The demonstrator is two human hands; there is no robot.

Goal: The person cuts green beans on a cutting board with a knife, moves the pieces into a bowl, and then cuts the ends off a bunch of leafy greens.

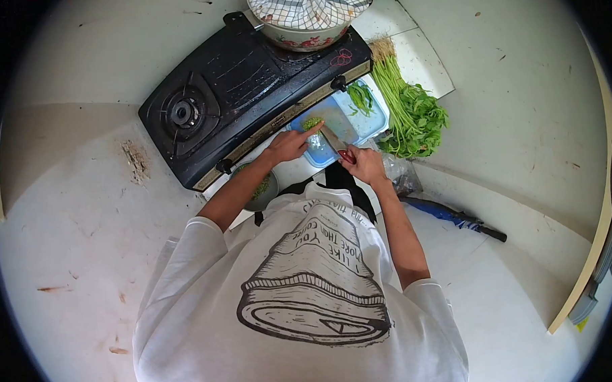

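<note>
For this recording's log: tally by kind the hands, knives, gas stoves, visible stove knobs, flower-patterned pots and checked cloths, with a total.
Hands (left hand, right hand): 2
Red-handled knife: 1
Gas stove: 1
Stove knobs: 2
Flower-patterned pot: 1
Checked cloth: 1
Total: 8

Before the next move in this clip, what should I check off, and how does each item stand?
1. Knife gripped by its handle: ok, in the right hand.
2. Left hand clear of the blade: not ok, a fingertip is at its tip.
3. Chopped greens on the blue tray: ok, in a small heap.
4. Bowl close by: ok, beside the left forearm.
5. Burner off: cannot tell, though no flame shows.
</note>
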